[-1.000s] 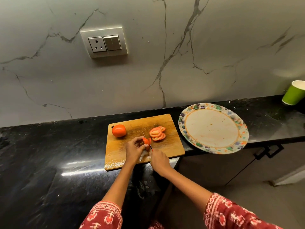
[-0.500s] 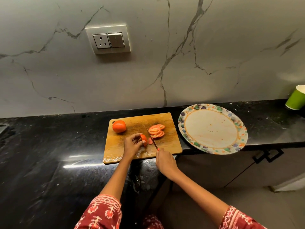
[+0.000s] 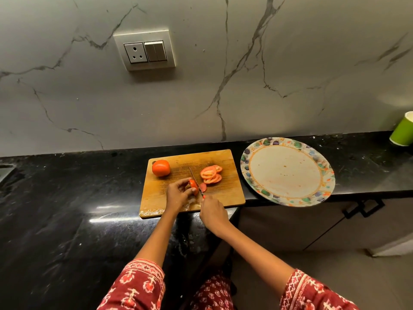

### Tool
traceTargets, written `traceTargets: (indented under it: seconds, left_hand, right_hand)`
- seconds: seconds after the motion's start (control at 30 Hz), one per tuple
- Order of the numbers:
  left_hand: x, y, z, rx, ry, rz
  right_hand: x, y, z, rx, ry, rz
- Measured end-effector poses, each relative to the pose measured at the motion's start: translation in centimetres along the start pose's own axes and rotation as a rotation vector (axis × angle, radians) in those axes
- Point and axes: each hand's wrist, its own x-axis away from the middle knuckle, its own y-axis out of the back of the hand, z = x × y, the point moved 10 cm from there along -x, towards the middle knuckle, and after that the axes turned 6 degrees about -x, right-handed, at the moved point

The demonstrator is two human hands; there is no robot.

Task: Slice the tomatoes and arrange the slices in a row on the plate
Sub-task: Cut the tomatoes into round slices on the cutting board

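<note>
On the wooden cutting board my left hand pinches the remaining end piece of a tomato. My right hand grips a small knife, whose blade lies against the right side of that piece. A fresh slice lies just right of the blade. Several cut slices are piled further right on the board. A whole tomato sits at the board's back left corner. The patterned plate stands to the right of the board with nothing on it.
The board and plate rest on a black stone counter; the plate overhangs its front edge. A green cup stands at the far right. A marble wall with a socket panel rises behind. Cabinet handles hang below the counter.
The knife blade has shifted against the tomato piece and one more slice lies beside it. The camera view has moved slightly; both hands stay at the board's front.
</note>
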Motion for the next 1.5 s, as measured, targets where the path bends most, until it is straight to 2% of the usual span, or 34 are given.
traceTargets:
  seconds: [0.4,0.9,1.5]
  left_hand:
    - [-0.6,-0.5,-0.2,-0.021,-0.019,-0.003]
    - [-0.9,-0.8,-0.9,-0.069,-0.063,0.025]
    - [-0.8,0.1,-0.1,-0.023,-0.068,-0.017]
  right_hand:
    - [-1.6,0.4,0.6,0.086,-0.008,-0.051]
    - [-2.9,-0.2,0.0,0.012,-0.053,-0.027]
    - [-2.8,-1.4,0.2,0.061,0.03,-0.042]
